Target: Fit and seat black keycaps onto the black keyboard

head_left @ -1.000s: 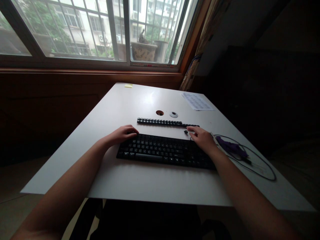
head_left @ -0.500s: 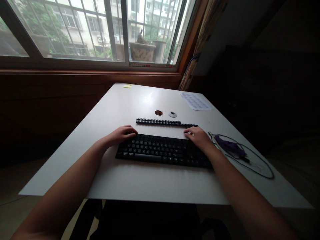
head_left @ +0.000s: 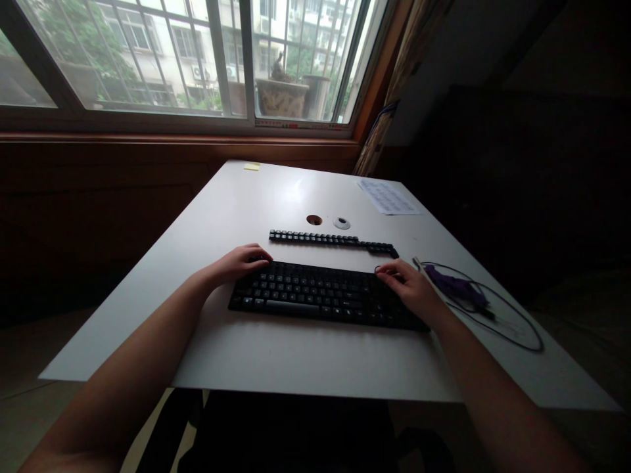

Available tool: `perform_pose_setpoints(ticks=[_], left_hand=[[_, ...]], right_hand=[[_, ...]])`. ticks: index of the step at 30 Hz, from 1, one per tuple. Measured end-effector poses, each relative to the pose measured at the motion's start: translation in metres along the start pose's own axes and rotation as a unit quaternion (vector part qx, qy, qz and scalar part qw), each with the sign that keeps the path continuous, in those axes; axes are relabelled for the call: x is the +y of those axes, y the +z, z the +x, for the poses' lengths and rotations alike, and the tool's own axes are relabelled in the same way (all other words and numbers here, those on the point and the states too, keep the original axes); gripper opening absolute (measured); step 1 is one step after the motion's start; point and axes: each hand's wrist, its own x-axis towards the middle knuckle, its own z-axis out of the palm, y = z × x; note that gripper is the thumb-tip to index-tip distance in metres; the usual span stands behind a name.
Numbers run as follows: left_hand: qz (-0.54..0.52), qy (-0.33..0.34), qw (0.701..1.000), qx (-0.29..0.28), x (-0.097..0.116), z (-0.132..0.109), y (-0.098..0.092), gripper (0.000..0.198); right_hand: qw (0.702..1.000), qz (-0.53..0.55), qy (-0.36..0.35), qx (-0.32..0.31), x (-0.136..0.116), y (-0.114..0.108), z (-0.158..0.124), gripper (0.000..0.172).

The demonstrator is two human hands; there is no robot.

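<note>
A black keyboard (head_left: 296, 292) lies flat on the white table, with bare sockets along its back edge. At its back left corner, my left hand (head_left: 244, 261) grips the edge with thumb and fingers. My right hand (head_left: 401, 282) is over the keyboard's right end, thumb and fingers pinched together. A small dark thing shows at those fingertips, too small to name. Behind the keyboard stand loose black keycaps (head_left: 313, 238) in neat rows. The right end of these rows (head_left: 383, 248) lies just beyond my right fingertips.
To the right lie a purple cloth (head_left: 456, 286) and a looped black cable (head_left: 535, 328). Printed paper (head_left: 389, 197) is at the back right. A cable hole (head_left: 314, 220) and its round cover (head_left: 342, 223) are behind the keycaps. A yellow note (head_left: 252, 167) sits near the far edge.
My right hand has moved right and a little toward me, off the end of the keycap rows, which now shows. My left hand stays at the keyboard's corner.
</note>
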Motion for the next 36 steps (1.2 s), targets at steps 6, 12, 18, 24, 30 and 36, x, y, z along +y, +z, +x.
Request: perform_pose_setpoints(ticks=[6,12,18,24,30,36], left_hand=[[-0.004,0.003,1.000,0.000,-0.001,0.000,0.000,0.034],[-0.003,0.003,1.000,0.000,-0.003,0.000,0.000,0.034],[-0.005,0.001,1.000,0.000,-0.003,0.000,0.001,0.035],[0.001,-0.001,1.000,-0.001,-0.001,0.000,0.000,0.035],[0.003,-0.007,1.000,-0.004,0.003,0.000,0.000,0.035],[0.004,-0.007,1.000,-0.002,0.002,0.000,0.000,0.035]], right_hand=[[1.000,0.001,0.008,-0.010,0.000,0.001,-0.021,0.024],[0.999,-0.039,-0.024,-0.009,0.003,0.006,-0.026,0.023],[0.997,-0.040,-0.063,-0.002,0.004,0.007,-0.026,0.019],[0.995,-0.023,-0.093,0.010,0.006,0.009,-0.028,0.013],[0.993,-0.043,-0.106,0.008,0.001,0.009,-0.028,0.015],[0.992,-0.055,-0.117,0.003,-0.002,0.010,-0.030,0.016]])
